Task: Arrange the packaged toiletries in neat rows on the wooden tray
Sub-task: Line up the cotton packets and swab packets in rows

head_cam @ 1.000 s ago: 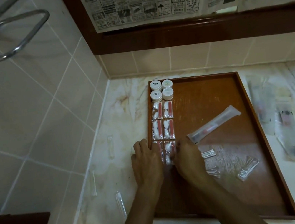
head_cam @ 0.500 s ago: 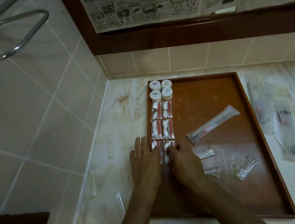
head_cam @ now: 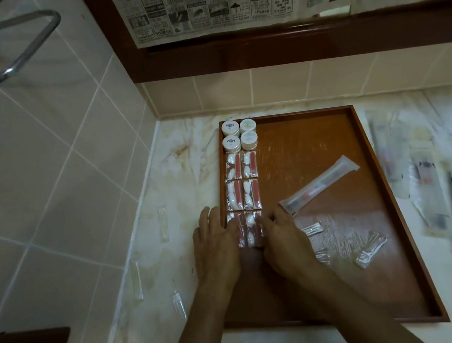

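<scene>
Wooden tray (head_cam: 380, 205) holds round jars (head_cam: 240, 137), sachets (head_cam: 243, 182).

1. Round white jars (head_cam: 239, 135): four, far left of the wooden tray (head_cam: 386, 204).
2. Red-and-white sachets (head_cam: 242, 180): six, in pairs.
3. Long toothbrush packet (head_cam: 320, 185): one.
4. Hands: two.

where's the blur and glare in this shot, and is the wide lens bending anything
Head view: dim overall; the packets on the marble counter at right are smeared by blur, while the four round white jars look sharp. Streaky glare lies on the wooden tray floor. The wide lens tilts the wall tiles and bows the chrome towel rail at upper left.
</scene>
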